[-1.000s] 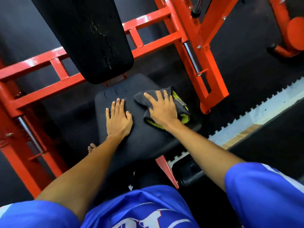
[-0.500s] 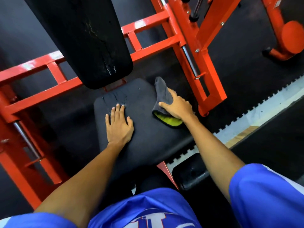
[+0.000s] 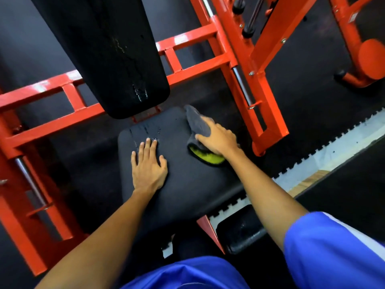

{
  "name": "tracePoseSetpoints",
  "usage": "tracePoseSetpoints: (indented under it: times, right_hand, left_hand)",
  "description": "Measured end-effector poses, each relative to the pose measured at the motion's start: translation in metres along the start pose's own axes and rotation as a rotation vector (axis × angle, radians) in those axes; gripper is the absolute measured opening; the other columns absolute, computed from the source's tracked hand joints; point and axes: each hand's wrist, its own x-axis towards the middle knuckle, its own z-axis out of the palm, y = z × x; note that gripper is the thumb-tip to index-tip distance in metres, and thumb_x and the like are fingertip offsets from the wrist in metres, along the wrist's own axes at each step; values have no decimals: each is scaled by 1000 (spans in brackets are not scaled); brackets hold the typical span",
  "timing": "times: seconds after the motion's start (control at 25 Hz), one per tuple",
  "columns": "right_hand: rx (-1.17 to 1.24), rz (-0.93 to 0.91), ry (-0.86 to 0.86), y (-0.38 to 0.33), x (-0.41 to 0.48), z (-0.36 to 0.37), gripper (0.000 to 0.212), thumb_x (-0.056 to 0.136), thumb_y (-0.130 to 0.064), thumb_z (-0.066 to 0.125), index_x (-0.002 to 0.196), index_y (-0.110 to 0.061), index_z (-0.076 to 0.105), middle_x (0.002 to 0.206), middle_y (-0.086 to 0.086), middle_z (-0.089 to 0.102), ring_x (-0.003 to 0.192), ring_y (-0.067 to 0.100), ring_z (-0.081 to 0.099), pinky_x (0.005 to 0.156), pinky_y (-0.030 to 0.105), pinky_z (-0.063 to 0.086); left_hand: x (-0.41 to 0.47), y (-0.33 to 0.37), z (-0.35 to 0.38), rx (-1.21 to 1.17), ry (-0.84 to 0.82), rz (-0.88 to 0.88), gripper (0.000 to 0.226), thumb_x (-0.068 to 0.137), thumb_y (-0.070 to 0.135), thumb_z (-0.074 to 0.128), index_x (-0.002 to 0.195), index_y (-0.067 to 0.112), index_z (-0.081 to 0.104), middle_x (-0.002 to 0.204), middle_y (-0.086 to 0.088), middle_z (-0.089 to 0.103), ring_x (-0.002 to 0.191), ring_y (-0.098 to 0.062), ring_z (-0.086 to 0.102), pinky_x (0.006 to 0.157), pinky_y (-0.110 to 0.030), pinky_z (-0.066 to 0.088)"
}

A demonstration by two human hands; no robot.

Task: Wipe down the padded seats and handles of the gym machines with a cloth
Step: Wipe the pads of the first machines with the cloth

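Note:
The black padded seat [image 3: 187, 190] of a red gym machine lies below me, with wet streaks near its back edge. A grey cloth [image 3: 198, 124] with a yellow-green underside sits at the seat's right rear corner. My right hand [image 3: 218, 138] holds it there, fingers curled over the cloth and the seat's right edge. On the seat's left half, my left hand [image 3: 149, 165] rests flat with straight fingers. The black backrest pad [image 3: 108, 49], cracked and wet near its lower end, rises behind the seat.
Red steel frame bars [image 3: 187, 69] run behind and on both sides of the seat, and a chrome rod [image 3: 242, 86] stands close to my right hand. A small black pad [image 3: 239, 230] lies under the seat front. Dark rubber mats and a pale floor strip [image 3: 333, 151] are on the right.
My right hand has slid the cloth from the middle-right of the seat to its right rear edge and curled over it. The left hand has stayed flat in place.

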Motion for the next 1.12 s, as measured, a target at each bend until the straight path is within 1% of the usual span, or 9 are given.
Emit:
tracePoseSetpoints:
  times: [0.12, 0.28, 0.44, 0.52, 0.6, 0.68, 0.88, 1.0, 1.12]
  right_hand:
    - [-143, 25, 67, 9, -10, 8, 76, 91, -74, 51, 157, -52, 19, 154, 9, 44, 130, 47, 53, 105, 50, 42]
    - [-166, -76, 17, -64, 59, 23, 72, 94, -69, 50, 158, -44, 27, 161, 10, 33, 139, 47, 43, 111, 54, 36]
    - [-292, -253, -3, -84, 39, 48, 63, 99, -57, 48, 158, -42, 32, 172, 1, 17, 154, 42, 20, 119, 61, 25]
    - [-363, -378, 83, -53, 0, 56, 65, 96, -58, 45, 158, -44, 32, 172, -2, 21, 155, 37, 22, 120, 59, 27]
    - [-342, -403, 139, -26, -11, 55, 68, 89, -64, 37, 155, -45, 38, 169, -4, 29, 153, 34, 28, 119, 55, 31]
    - [-312, -304, 151, -27, 25, 50, 65, 90, -63, 42, 152, -44, 40, 167, -5, 31, 152, 35, 28, 120, 55, 30]
    - [-253, -217, 53, -110, 109, 53, 58, 91, -53, 50, 146, -33, 46, 153, 5, 40, 144, 44, 34, 112, 63, 32]
    - [-367, -420, 43, -99, 70, 65, 64, 94, -55, 41, 155, -33, 41, 164, 2, 36, 152, 41, 27, 119, 62, 24]
    - [-404, -671, 52, -55, 16, 62, 70, 92, -62, 32, 156, -36, 40, 165, -1, 36, 153, 37, 28, 119, 59, 27]
  left_hand:
    - [0, 1, 1, -2, -11, -2, 64, 99, 45, 28, 161, 28, 24, 170, 5, 16, 157, -13, 7, 128, -46, 3]
    - [2, 1, 1, 3, -10, -14, 65, 97, 46, 28, 159, 28, 27, 169, 5, 18, 156, -14, 10, 128, -44, 3]
    - [13, -3, -5, 18, 47, 6, 62, 95, 44, 25, 149, 22, 45, 160, 0, 39, 147, -19, 33, 120, -43, 21]
    - [30, -7, -10, 18, 62, -23, 59, 96, 40, 27, 145, 17, 49, 155, -3, 46, 142, -22, 39, 116, -43, 26]
    - [44, -13, -9, 7, 46, -82, 53, 102, 36, 35, 150, 17, 44, 161, -4, 38, 149, -22, 31, 122, -43, 18]
    - [50, -18, -4, -9, 33, -123, 54, 104, 36, 38, 156, 21, 35, 166, -2, 27, 155, -20, 17, 127, -44, 6]
    - [52, -23, 5, -29, 50, -132, 59, 104, 41, 34, 160, 25, 26, 170, 2, 15, 157, -15, 4, 128, -44, -3]
    - [55, -24, 9, -47, 65, -157, 60, 104, 39, 34, 161, 20, 27, 170, 1, 16, 157, -14, 5, 128, -44, -2]
    - [55, -22, 7, -64, 69, -180, 59, 104, 35, 36, 161, 19, 27, 170, 0, 16, 157, -14, 6, 128, -43, -1]
